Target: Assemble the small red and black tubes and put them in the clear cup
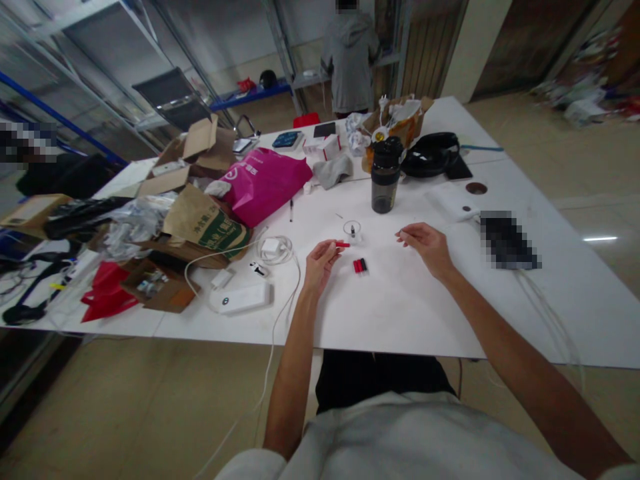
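Tabletop (395, 313), white, fills the middle of the frame. Person in grey hoodie (349, 63) at top center, back to camera, beyond the far edge. Magenta bag (267, 183) left of center, lying on its side; brown paper bag (203, 220) just below-left of it, among cardboard and clear plastic. Dark bottle (385, 180), upright, upper center-right. Right hand (425, 247) right of center, over the tabletop; grip narrow, thumb and index tips together, can't tell if anything tiny is between them. Left hand (321, 265) at center; grip narrow, pinching the red stick. White power bank (245, 298) lower left of center, cable running near it. Clear round container (353, 237) at center, between the hands, small dark part in it or behind it, can't tell which. Red and black pieces (360, 266), side by side, just below the container. Red stick (343, 245) at center, tip pointing right, near the container.
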Demonstrator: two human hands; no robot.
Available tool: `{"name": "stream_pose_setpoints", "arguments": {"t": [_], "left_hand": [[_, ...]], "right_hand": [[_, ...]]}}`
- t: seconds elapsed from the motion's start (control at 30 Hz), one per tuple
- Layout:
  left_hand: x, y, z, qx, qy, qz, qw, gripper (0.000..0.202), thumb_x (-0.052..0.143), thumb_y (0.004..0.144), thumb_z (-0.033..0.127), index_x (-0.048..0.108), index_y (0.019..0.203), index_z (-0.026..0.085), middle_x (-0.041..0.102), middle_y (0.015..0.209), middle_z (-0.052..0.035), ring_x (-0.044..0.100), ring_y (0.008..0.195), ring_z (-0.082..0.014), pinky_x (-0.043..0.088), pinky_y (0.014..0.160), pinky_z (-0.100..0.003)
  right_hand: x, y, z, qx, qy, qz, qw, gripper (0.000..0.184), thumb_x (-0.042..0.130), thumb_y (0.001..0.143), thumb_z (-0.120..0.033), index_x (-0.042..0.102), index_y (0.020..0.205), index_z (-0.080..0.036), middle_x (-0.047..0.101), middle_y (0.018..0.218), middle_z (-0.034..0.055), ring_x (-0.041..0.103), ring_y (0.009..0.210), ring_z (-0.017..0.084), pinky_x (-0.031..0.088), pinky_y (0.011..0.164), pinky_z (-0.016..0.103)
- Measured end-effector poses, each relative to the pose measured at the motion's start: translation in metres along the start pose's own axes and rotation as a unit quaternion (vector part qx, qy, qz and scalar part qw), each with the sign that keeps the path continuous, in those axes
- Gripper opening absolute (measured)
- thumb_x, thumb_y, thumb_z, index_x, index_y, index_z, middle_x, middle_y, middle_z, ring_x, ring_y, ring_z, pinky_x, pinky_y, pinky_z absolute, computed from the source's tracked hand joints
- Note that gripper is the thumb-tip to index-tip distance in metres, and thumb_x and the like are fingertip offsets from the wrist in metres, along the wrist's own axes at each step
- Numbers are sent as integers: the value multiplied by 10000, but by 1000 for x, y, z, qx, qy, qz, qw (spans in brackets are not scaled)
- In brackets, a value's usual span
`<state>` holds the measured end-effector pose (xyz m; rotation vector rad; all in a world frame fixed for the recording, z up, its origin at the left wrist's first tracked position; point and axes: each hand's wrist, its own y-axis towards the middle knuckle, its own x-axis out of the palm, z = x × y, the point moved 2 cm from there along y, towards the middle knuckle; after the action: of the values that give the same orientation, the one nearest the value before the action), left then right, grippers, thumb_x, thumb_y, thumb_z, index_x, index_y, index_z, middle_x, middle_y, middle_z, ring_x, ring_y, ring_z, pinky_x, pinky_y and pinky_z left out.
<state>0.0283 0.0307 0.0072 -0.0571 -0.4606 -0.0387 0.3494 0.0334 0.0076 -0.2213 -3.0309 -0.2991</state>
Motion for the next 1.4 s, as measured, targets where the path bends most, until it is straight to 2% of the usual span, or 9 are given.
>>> {"name": "stream_pose_setpoints", "arguments": {"t": [0.1, 0.23, 0.33, 0.5, 0.77, 1.03, 1.4], "left_hand": [[10, -4, -4, -20, 9, -22, 1000, 520, 1126, 772, 490, 863, 1102, 187, 910, 1118, -101, 864, 1041, -219, 647, 1032, -358], [19, -8, -9, -31, 38, -49, 998, 504, 1117, 789, 483, 880, 1111, 175, 916, 1138, -134, 885, 1100, -288, 650, 1139, -477], [22, -9, -12, -34, 50, -56, 997, 507, 1118, 783, 483, 890, 1110, 171, 920, 1129, -134, 893, 1094, -302, 649, 1163, -511], [21, -8, -17, -34, 83, -66, 994, 505, 1112, 784, 490, 899, 1103, 162, 921, 1124, -143, 889, 1040, -280, 670, 1087, -467], [22, -11, -16, -35, 120, -85, 988, 417, 1088, 816, 434, 912, 1078, 162, 920, 1066, -133, 867, 969, -248, 663, 990, -409], [20, -11, -17, -36, 145, -84, 985, 400, 1077, 816, 430, 927, 1080, 170, 915, 1022, -112, 850, 920, -242, 655, 952, -405], [18, -10, -20, -39, 149, -80, 985, 447, 1079, 816, 479, 921, 1104, 175, 919, 1047, -118, 869, 953, -259, 668, 982, -425]], "right_hand": [[12, -8, 1, 21, -5, -48, 999, 566, 1048, 778, -712, 823, 1018, -250, 897, 1036, 97, 848, 913, 256, 708, 823, 400], [24, -16, 6, 27, -27, -99, 994, 571, 1030, 778, -751, 845, 1000, -258, 890, 1040, 100, 856, 984, 293, 721, 963, 484], [30, -21, 8, 15, -64, -119, 991, 555, 992, 811, -771, 863, 990, -262, 883, 1020, 98, 842, 961, 298, 717, 952, 507], [34, -24, 9, 2, -91, -139, 986, 501, 953, 860, -742, 875, 987, -264, 873, 992, 89, 808, 886, 276, 703, 883, 492], [35, -25, 9, 1, -94, -151, 984, 468, 935, 887, -715, 881, 1003, -265, 870, 1005, 90, 800, 907, 281, 680, 900, 493], [35, -26, 8, 0, -98, -156, 983, 476, 925, 895, -732, 895, 1020, -274, 870, 1002, 86, 793, 902, 280, 673, 891, 489], [36, -28, 2, -1, -107, -166, 980, 442, 919, 917, -697, 898, 1027, -269, 872, 1029, 85, 779, 924, 277, 647, 904, 481]]}}
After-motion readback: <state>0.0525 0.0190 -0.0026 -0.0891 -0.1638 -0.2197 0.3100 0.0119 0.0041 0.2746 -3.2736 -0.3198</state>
